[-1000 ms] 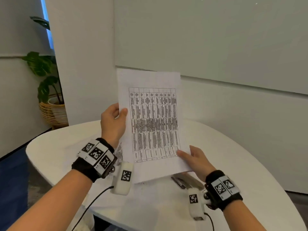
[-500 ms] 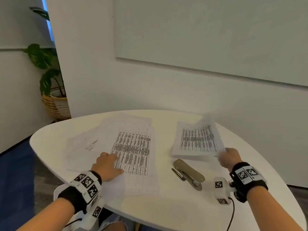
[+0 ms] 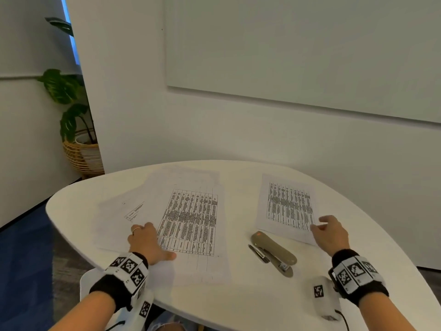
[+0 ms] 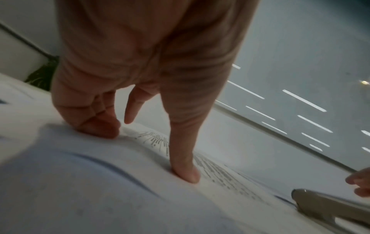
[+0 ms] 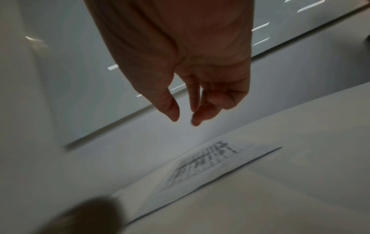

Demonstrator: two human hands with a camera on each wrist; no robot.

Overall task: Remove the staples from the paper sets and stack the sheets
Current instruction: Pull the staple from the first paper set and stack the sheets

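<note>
A loose pile of printed sheets (image 3: 191,220) lies on the left half of the white table (image 3: 238,304), a table-printed page on top. My left hand (image 3: 148,242) rests on its near left part. In the left wrist view the thumb of that hand (image 4: 184,159) presses the page (image 4: 222,175), with the other fingertips beside it. Another printed sheet (image 3: 288,206) lies flat on the right. My right hand (image 3: 330,231) hovers at its near right corner. In the right wrist view the fingers of that hand (image 5: 184,117) hang loose above the sheet (image 5: 200,164), holding nothing.
A grey-green stapler (image 3: 274,253) lies between the two paper lots, a small dark metal tool (image 3: 259,253) beside it. The table's curved edge runs close to my body. A potted plant in a wicker basket (image 3: 81,151) stands on the floor at far left.
A second ago both hands held a sheet upright. The left hand laid it on the left pile. The right hand put another sheet down flat on the right and let go.
</note>
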